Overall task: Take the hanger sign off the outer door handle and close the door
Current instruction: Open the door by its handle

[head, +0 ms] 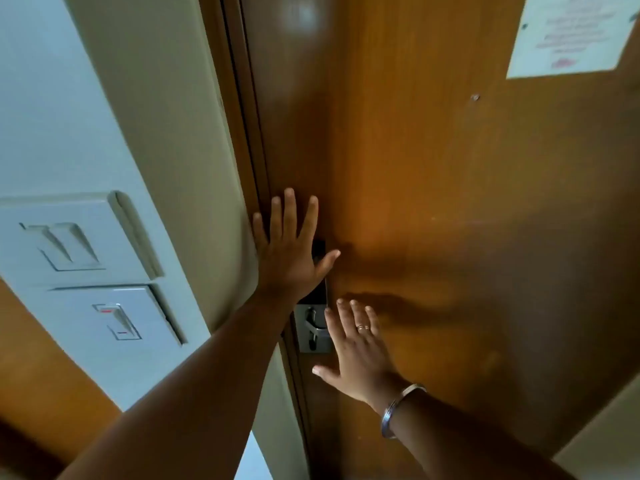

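Observation:
A brown wooden door (pixel 433 174) fills the right of the view, seen from the inside, its left edge against the dark frame (pixel 254 161). My left hand (pixel 289 252) lies flat on the door near that edge, fingers spread, just above the lock. My right hand (pixel 358 355) rests flat on the door lower down, partly covering the silver lever handle (pixel 317 329) on its metal plate. A ring and a metal bangle are on my right hand and wrist. No hanger sign is in view.
A white wall with two switch panels (pixel 86 268) stands to the left of the frame. A white printed notice (pixel 571 32) is fixed high on the door at the right. A pale wall corner shows at the bottom right.

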Tool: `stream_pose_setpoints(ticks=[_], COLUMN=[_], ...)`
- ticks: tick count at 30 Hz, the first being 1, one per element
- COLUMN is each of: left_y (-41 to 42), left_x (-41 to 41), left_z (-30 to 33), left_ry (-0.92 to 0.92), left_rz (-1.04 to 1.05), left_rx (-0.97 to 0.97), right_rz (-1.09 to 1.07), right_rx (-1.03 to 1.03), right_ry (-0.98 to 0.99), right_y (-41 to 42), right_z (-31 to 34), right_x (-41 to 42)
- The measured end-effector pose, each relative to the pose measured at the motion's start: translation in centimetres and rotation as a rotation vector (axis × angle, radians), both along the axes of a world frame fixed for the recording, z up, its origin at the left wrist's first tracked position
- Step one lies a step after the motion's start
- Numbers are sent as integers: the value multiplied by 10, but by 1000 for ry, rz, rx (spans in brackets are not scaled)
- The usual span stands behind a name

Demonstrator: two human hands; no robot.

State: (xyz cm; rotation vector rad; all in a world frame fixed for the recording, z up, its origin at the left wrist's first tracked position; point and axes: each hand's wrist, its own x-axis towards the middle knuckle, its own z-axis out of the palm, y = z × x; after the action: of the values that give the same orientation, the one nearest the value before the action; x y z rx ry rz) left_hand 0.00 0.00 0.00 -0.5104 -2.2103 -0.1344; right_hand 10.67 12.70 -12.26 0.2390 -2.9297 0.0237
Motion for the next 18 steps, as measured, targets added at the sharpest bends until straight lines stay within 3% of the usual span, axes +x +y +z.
stream_pose_setpoints(ticks=[3, 11, 18], left_y=[14, 28, 30], left_x=[-19, -36, -36], left_z=[0, -8, -5], left_ry=[23, 90, 78], left_rz=[-6, 8, 21], left_rx=[31, 62, 51], right_rz=[-10, -61, -2], right_rx=[-3, -67, -176], right_ry=[-64, 0, -162], right_y=[-8, -20, -11], right_z=[-20, -29, -48], right_x=[-10, -15, -18])
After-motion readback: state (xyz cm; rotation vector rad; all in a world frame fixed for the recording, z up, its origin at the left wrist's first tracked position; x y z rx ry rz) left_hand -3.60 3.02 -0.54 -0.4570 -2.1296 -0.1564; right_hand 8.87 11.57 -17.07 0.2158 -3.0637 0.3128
